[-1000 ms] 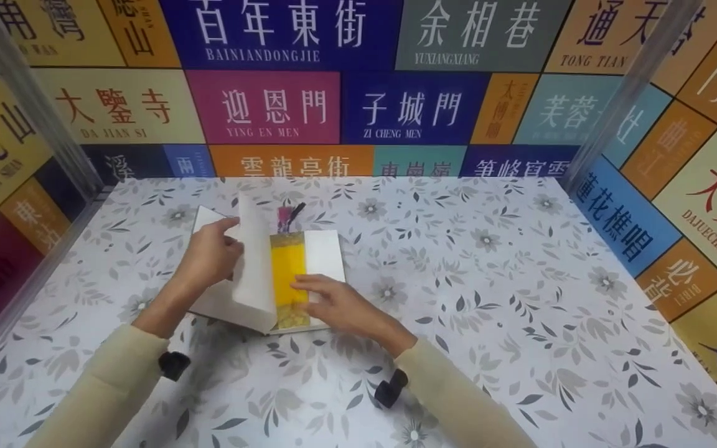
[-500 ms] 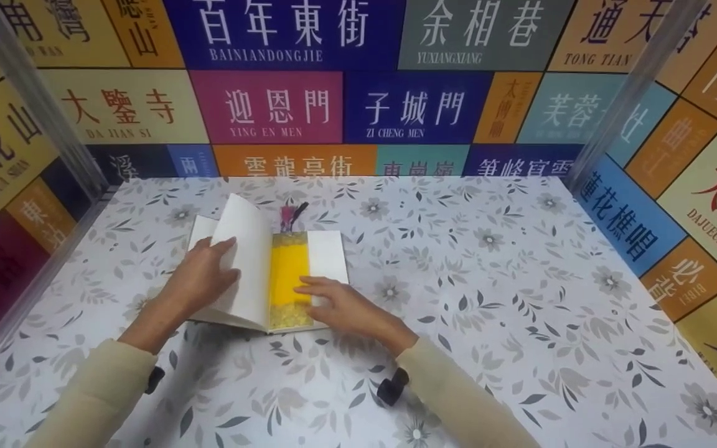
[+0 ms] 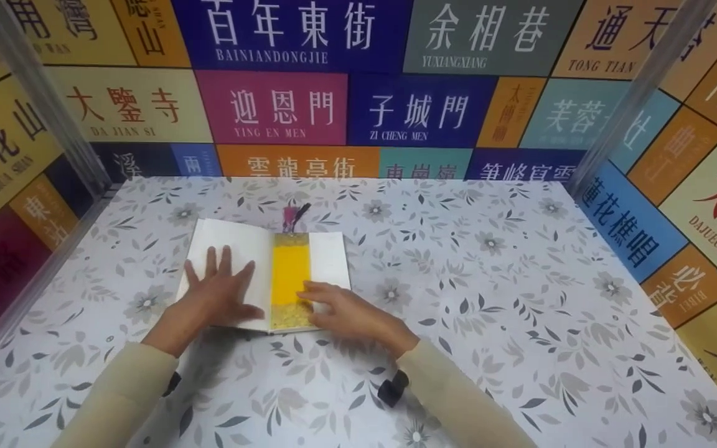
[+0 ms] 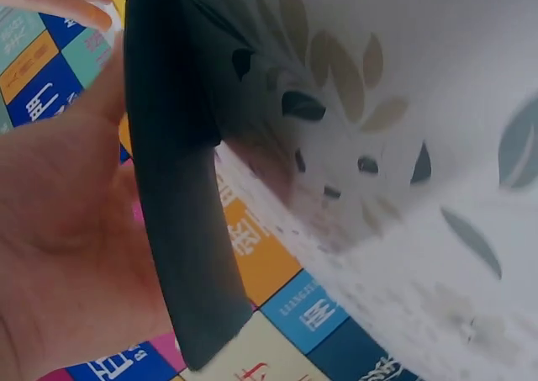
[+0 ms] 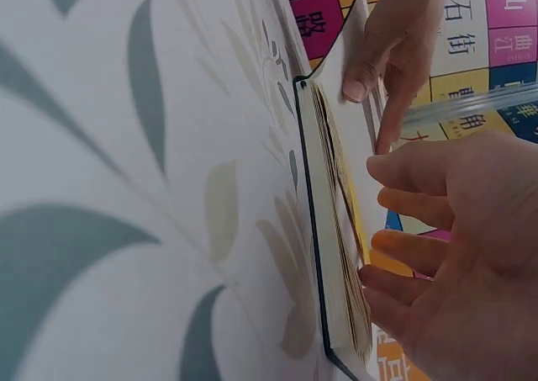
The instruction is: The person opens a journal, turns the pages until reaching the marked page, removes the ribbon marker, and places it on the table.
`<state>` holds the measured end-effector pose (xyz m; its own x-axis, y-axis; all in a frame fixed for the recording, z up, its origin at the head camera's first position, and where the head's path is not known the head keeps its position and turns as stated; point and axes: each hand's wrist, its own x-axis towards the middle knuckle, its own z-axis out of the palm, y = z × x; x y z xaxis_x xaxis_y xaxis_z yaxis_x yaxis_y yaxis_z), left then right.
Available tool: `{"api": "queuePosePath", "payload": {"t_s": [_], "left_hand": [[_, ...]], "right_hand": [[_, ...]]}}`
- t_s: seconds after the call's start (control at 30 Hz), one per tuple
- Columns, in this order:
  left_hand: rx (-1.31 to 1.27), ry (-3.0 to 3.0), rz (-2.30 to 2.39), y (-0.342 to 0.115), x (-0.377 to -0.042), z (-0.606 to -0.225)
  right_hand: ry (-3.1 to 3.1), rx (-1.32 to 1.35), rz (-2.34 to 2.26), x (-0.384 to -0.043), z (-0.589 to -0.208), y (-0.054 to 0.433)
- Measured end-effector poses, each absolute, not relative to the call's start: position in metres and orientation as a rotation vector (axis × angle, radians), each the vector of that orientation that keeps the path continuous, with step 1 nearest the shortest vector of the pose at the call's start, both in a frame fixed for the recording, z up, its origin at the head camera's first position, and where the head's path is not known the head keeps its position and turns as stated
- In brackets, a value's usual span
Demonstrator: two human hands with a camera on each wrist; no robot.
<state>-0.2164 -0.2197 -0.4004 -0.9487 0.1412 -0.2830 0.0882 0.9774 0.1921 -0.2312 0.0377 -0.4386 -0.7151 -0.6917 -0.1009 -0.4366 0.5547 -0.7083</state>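
Two hands work at one book (image 3: 259, 246), which lies spread open on the flower-patterned bench (image 3: 489, 373). The left page (image 3: 228, 233) and the right page (image 3: 327, 255) are white.

Left hand (image 3: 218, 298): rests on the left page of the book. The grip is wide, with fingers spread and extended, the thumb directed toward the spine, and nothing grasped.

Right hand (image 3: 346, 311): placed at the lower part of the right page of the book. The grip is relaxed, with fingers loosely extended and nothing grasped. The fingertips reach the right-hand edge of a yellow strip (image 3: 291, 274); whether every fingertip makes contact cannot be told.

The yellow strip lies lengthwise on the right page, along the spine of the book, and has a mottled gold section at each end. Just beyond the top edge of the book, in line with the strip, are a pink piece (image 3: 289, 216) and a black piece (image 3: 300, 213).

The left wrist view shows the dark cover (image 4: 181, 204) of the book. In the right wrist view, the left side of the book slopes up from the bench, and the page block (image 5: 328, 230) lies beneath the right page.

Behind the book, beyond the bench, stand coloured wall panels (image 3: 417, 109) with lettering.
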Motion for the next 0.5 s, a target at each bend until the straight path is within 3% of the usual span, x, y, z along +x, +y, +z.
{"api": "queuePosePath", "payload": {"t_s": [0.3,0.5], "left_hand": [[0.367,2.694,0.243,-0.219,-0.223,-0.411],[0.297,2.570,0.262,-0.214,-0.228,-0.416]], "right_hand": [[2.474,-0.961,-0.656,-0.228,-0.438,0.039],[2.491,-0.958,-0.582,-0.225,-0.437,0.040]]}}
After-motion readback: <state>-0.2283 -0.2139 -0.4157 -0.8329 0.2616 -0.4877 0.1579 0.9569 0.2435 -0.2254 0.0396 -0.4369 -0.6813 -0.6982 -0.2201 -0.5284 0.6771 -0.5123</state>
